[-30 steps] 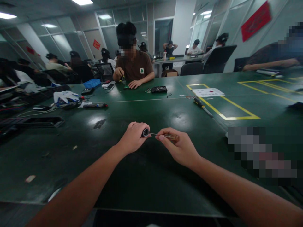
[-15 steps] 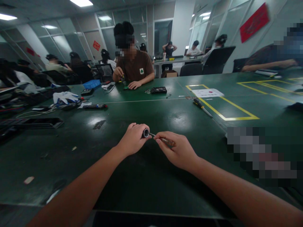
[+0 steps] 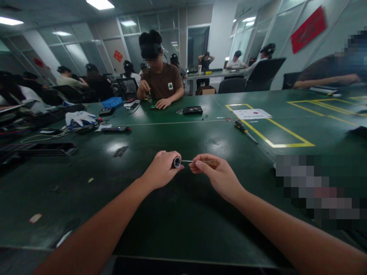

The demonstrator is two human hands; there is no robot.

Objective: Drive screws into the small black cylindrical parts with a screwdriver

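Since half a second earlier, the thin amber-handled screwdriver (image 3: 205,162) has been levelled out and raised slightly
Its handle is pinched in the right hand (image 3: 218,175); its metal tip is set into the small black silver-rimmed cylinder (image 3: 176,162), gripped in the closed left hand (image 3: 160,168) above the dark green table (image 3: 183,214)

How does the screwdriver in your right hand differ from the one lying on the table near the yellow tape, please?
The held screwdriver has an amber, see-through handle; the lying screwdriver has a black and yellow one. The held one is gripped in the right hand, its tip at the small cylinder in the left hand; the other rests untouched. Both have slim metal shafts.
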